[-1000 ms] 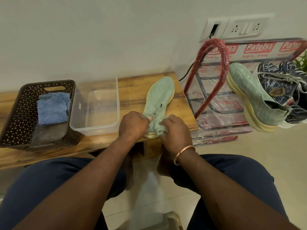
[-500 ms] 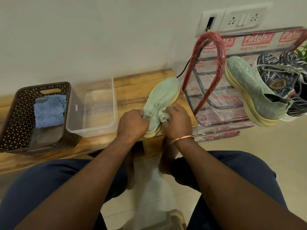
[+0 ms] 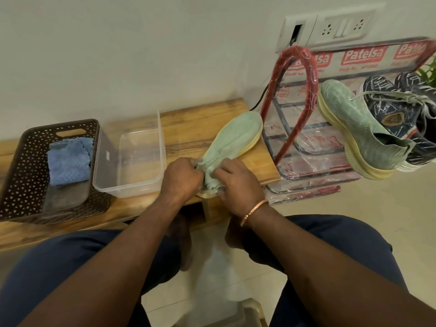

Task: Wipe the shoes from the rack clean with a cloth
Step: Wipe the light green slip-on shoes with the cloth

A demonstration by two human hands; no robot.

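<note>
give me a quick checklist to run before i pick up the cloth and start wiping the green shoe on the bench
1. Shoe supported: ok. The green shoe lies on the wooden bench, heel at the front edge.
2. Shoe steadied: ok. The left hand and right hand both grip its collar.
3. Hand free for the cloth: not ok. Both are on the shoe.
4. Cloth located: ok. The blue cloth lies in the brown basket, untouched.
5. Water in the clear tub: cannot tell.
6. Next shoe ready: ok. The second green shoe sits on the rack.
</note>
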